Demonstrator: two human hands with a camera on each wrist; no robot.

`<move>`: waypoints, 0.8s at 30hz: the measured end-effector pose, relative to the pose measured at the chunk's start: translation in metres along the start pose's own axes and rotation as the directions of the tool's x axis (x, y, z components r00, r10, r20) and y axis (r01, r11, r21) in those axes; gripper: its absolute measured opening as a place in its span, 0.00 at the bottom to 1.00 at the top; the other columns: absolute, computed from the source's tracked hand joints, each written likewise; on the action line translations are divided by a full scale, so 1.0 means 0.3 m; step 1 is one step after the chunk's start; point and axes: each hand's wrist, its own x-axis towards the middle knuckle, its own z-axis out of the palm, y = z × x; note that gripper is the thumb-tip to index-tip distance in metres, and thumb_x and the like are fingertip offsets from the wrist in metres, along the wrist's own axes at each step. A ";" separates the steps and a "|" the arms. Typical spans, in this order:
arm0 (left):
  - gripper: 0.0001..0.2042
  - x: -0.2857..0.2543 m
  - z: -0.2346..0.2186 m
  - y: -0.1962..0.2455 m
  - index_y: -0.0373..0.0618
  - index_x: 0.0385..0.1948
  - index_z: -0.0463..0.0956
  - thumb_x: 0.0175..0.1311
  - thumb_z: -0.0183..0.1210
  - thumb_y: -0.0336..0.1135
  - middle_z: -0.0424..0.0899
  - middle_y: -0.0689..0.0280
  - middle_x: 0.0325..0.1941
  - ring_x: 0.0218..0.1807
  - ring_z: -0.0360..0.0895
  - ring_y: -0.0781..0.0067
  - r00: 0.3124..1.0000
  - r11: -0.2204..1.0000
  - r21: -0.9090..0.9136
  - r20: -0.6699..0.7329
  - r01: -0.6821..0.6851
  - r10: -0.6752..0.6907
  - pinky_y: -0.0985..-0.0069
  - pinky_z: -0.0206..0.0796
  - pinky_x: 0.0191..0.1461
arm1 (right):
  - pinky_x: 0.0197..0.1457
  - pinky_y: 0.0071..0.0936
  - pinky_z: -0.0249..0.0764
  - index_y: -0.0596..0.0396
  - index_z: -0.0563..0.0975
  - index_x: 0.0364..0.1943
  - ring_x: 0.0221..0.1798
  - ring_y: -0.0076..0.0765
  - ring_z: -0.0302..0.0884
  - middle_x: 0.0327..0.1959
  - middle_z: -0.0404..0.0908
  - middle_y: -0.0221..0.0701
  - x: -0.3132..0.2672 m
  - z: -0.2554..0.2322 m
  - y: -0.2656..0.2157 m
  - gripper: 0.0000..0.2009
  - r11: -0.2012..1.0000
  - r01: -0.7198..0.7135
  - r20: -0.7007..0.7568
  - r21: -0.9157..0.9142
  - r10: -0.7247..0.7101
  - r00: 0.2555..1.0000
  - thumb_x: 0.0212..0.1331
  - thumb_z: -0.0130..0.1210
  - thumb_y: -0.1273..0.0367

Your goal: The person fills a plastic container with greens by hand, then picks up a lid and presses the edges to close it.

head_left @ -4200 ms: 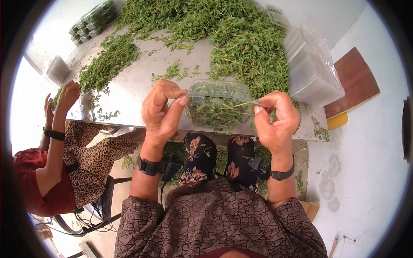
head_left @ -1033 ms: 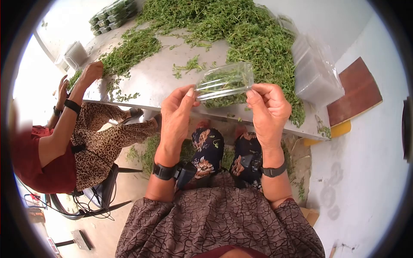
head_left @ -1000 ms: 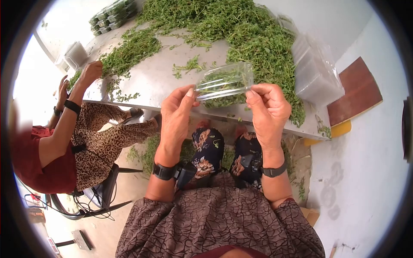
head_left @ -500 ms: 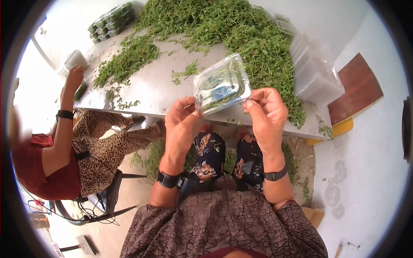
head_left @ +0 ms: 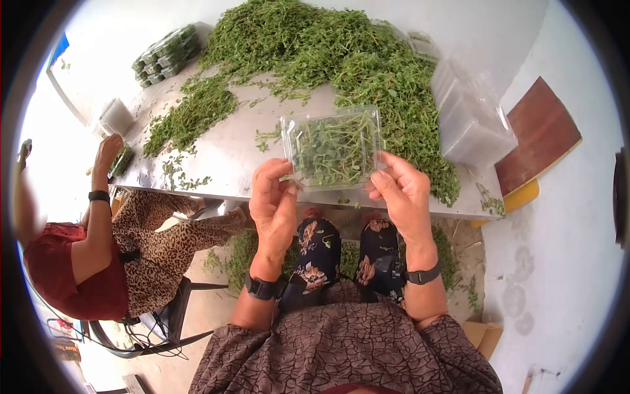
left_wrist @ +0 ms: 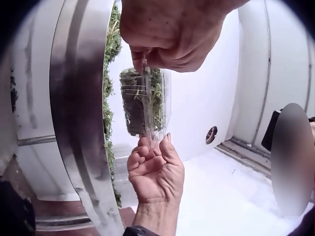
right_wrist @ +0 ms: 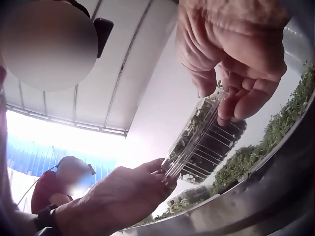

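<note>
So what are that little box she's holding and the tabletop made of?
The box looks like thin clear plastic: glossy, ribbed, with the green sprigs visible through it. The tabletop seems to be bare metal, probably stainless steel: grey, smooth, with a mirror-like rolled edge in the left wrist view.

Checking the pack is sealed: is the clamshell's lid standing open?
No, the clamshell is closed over the herbs, pinched at its edges by the left hand and right hand.

Bright daylight flooded all three fisheye views, edges bent and blackened, the far left washed out by glare.
</note>
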 end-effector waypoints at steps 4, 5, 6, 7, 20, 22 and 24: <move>0.18 0.036 0.046 0.004 0.37 0.54 0.67 0.61 0.45 0.16 0.65 0.62 0.60 0.61 0.65 0.74 0.997 0.981 -0.185 -0.053 0.053 -0.064 0.76 0.61 0.60 | 0.32 0.19 0.73 0.68 0.70 0.53 0.30 0.21 0.78 0.26 0.80 0.33 -0.016 0.019 0.032 0.20 0.990 0.136 -0.090 -0.039 -0.139 0.986 0.60 0.58 0.69; 0.18 0.047 0.066 0.020 0.36 0.56 0.65 0.64 0.45 0.19 0.65 0.61 0.61 0.62 0.64 0.73 0.984 0.965 -0.231 -0.096 0.125 -0.150 0.75 0.59 0.62 | 0.32 0.19 0.73 0.68 0.72 0.48 0.29 0.22 0.77 0.27 0.80 0.34 -0.019 0.029 0.033 0.17 0.987 0.160 -0.114 -0.023 -0.162 0.980 0.60 0.58 0.70; 0.18 0.056 0.079 0.029 0.35 0.58 0.63 0.66 0.45 0.22 0.66 0.60 0.61 0.63 0.63 0.72 0.962 0.940 -0.279 -0.135 0.193 -0.238 0.75 0.58 0.64 | 0.32 0.19 0.73 0.68 0.72 0.48 0.29 0.22 0.77 0.27 0.80 0.34 -0.017 0.034 0.046 0.17 0.986 0.165 -0.118 -0.023 -0.166 0.979 0.60 0.58 0.70; 0.20 0.064 0.086 0.029 0.34 0.62 0.59 0.68 0.47 0.27 0.66 0.58 0.62 0.64 0.63 0.69 0.964 0.948 -0.254 -0.128 0.193 -0.231 0.73 0.57 0.65 | 0.33 0.19 0.75 0.66 0.72 0.46 0.28 0.22 0.77 0.28 0.80 0.34 -0.014 0.038 0.069 0.14 0.981 0.196 -0.121 0.000 -0.194 0.974 0.60 0.57 0.70; 0.32 0.105 0.144 -0.011 0.32 0.64 0.55 0.64 0.56 0.43 0.58 0.45 0.66 0.66 0.60 0.54 0.987 0.868 0.472 -0.105 0.154 -0.118 0.64 0.55 0.66 | 0.24 0.18 0.74 0.64 0.70 0.35 0.25 0.24 0.78 0.26 0.80 0.35 -0.021 0.048 0.064 0.08 0.975 -0.201 -0.039 0.098 0.205 0.978 0.63 0.51 0.70; 0.33 0.092 0.155 0.002 0.29 0.64 0.52 0.64 0.57 0.41 0.59 0.42 0.65 0.65 0.61 0.51 0.967 0.925 0.309 -0.192 0.221 -0.167 0.63 0.55 0.66 | 0.24 0.18 0.74 0.64 0.70 0.36 0.25 0.24 0.78 0.26 0.80 0.36 -0.023 0.055 0.063 0.08 0.971 -0.205 -0.045 0.124 0.212 0.976 0.63 0.50 0.71; 0.35 0.088 0.161 0.037 0.27 0.64 0.49 0.64 0.56 0.41 0.62 0.44 0.62 0.61 0.66 0.54 0.938 0.943 0.118 -0.193 0.312 -0.287 0.66 0.61 0.62 | 0.24 0.18 0.74 0.65 0.70 0.36 0.25 0.24 0.78 0.26 0.80 0.36 -0.022 0.059 0.061 0.08 0.965 -0.219 -0.044 0.148 0.227 0.973 0.63 0.50 0.71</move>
